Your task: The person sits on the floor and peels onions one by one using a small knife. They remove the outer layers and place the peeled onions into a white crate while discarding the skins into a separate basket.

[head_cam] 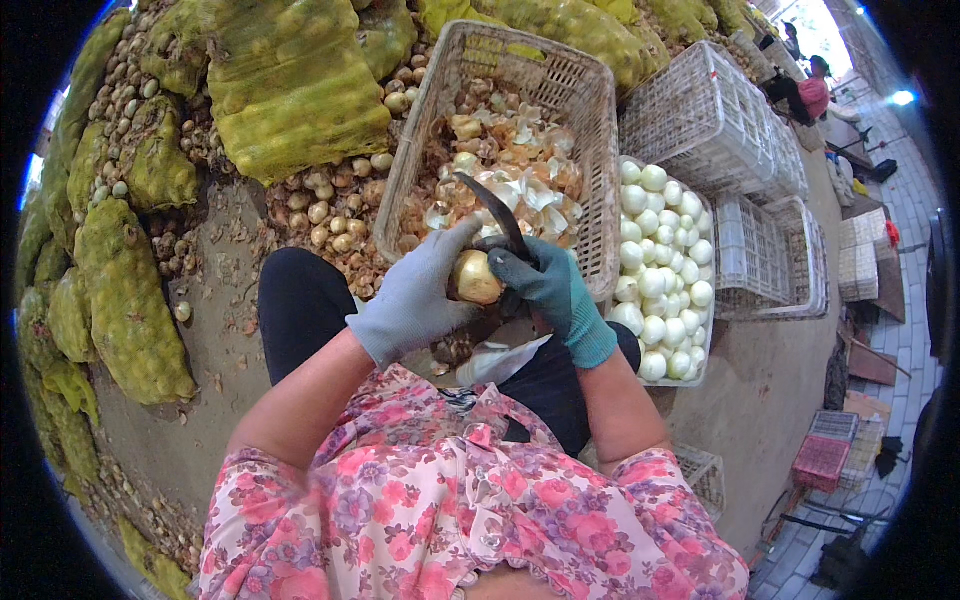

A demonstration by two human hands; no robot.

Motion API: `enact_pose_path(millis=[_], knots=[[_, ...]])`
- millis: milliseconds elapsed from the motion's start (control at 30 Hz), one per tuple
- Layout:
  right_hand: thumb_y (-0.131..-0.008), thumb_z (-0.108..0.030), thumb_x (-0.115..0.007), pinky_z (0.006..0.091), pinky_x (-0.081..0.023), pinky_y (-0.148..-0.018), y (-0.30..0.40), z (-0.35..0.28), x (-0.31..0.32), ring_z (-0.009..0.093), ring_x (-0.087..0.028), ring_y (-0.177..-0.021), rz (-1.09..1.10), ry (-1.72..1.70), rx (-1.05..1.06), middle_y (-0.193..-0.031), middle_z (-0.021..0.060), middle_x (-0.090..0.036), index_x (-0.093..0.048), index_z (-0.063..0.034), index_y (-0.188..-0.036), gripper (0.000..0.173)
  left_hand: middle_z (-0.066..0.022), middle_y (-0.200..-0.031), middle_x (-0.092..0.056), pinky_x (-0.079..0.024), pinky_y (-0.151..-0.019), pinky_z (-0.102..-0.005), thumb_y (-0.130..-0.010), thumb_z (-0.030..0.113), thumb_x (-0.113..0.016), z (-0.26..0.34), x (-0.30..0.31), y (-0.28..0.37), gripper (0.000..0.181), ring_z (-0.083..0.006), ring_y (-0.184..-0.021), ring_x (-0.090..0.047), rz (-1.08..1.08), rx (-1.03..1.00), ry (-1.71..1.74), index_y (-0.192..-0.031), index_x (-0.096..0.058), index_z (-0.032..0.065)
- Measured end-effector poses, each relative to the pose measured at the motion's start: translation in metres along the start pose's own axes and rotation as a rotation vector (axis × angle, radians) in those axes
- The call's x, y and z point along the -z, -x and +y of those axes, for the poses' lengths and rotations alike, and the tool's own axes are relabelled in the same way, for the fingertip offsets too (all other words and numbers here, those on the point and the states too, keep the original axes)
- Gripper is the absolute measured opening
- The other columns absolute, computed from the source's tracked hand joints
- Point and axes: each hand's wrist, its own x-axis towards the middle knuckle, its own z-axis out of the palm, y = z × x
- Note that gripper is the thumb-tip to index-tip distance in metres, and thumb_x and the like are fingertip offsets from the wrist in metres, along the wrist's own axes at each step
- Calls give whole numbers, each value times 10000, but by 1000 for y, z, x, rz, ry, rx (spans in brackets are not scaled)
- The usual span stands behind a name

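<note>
My left hand (421, 289), in a pale grey knit glove, is closed around an unpeeled brown onion (477, 278). A curved dark knife (491, 204) is gripped in my right hand (545, 289), which wears a green rubber-coated glove. The blade points up and to the left, above the onion, and the right thumb touches the onion's side. Just beyond both hands stands a dirty white plastic crate (609, 187) with loose onion skins (536, 184) in it. Right of it, a white crate (694, 384) is filled with peeled white onions (660, 274).
Full yellow mesh sacks (296, 82) lie at the left and back, with loose onions (330, 217) and skins among them. Stacked white crates (675, 105) and an open crate (814, 262) stand at the right. A seated person (812, 90) is farther off at the upper right.
</note>
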Motion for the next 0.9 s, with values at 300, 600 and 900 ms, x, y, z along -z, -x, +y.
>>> enact_pose_path(millis=[300,600,900], knots=[[-934,-225,-647,224,-508,-535,17,5,-34,89,-610,-610,84,-565,-68,-954,43,-686,-607,-29,-1242,367,-101,-1413,-473,-403,-1057,-329,-792,130,-795,-23,-2,19,814,-184,-1254,-494,71,287,834,-1463,-351,-1],[-916,-139,-643,276,-521,-784,26,33,-51,117,-630,-897,96,114,228,-1042,48,-687,-583,-51,-1284,383,-147,-1318,-551,-425,-1037,-318,-778,56,-772,-29,-8,31,758,-184,-1188,-541,146,328,810,-1419,-377,-33],[-858,-173,-615,424,-525,-691,38,-10,-35,344,-653,-802,55,894,529,-926,144,-669,-625,-99,-1168,318,-91,-1124,-615,-482,-931,-305,-704,18,-770,-44,-11,37,599,-164,-1026,-594,137,400,685,-1236,-496,-15]])
